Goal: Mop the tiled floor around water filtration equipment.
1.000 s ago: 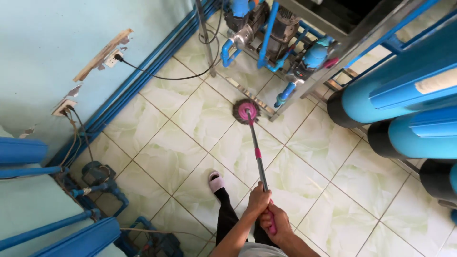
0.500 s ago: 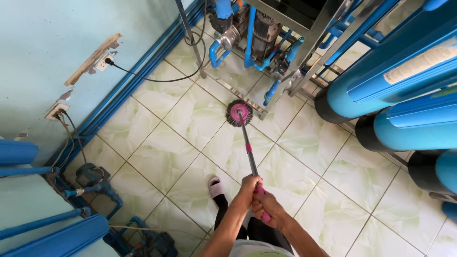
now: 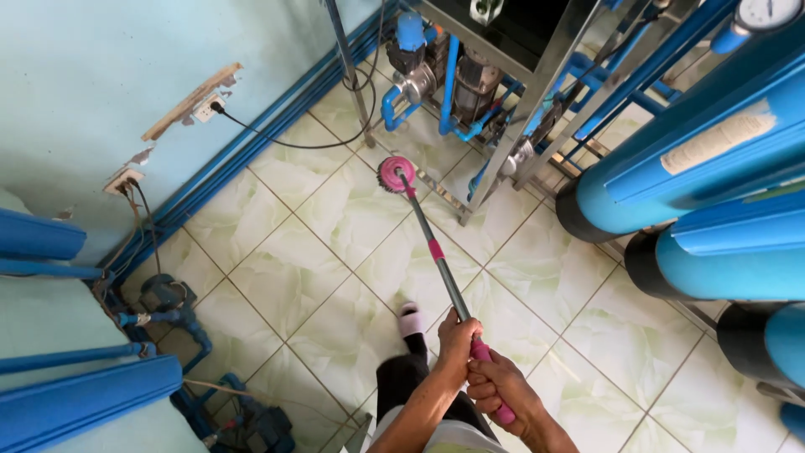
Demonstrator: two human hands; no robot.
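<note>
Both my hands grip a mop with a grey metal handle (image 3: 436, 260) and pink grips. My left hand (image 3: 457, 340) holds higher on the shaft; my right hand (image 3: 499, 387) is wrapped round the pink end below it. The round pink mop head (image 3: 394, 174) rests on the pale green tiled floor (image 3: 293, 268), close to the foot of a steel frame (image 3: 503, 143). My foot in a white-and-pink slipper (image 3: 409, 320) stands on the tiles just under the shaft.
Large blue cylinder tanks (image 3: 704, 168) line the right side. Blue pipes and pumps (image 3: 419, 67) sit under the steel frame at the top. A wall socket (image 3: 210, 107) with a black cable (image 3: 285, 141) is on the left wall. Blue pipes and a small pump (image 3: 163, 298) crowd the lower left.
The mop head has slid along the floor toward the steel frame and pumps. My hands keep their hold on the handle, and my view has shifted a little.
</note>
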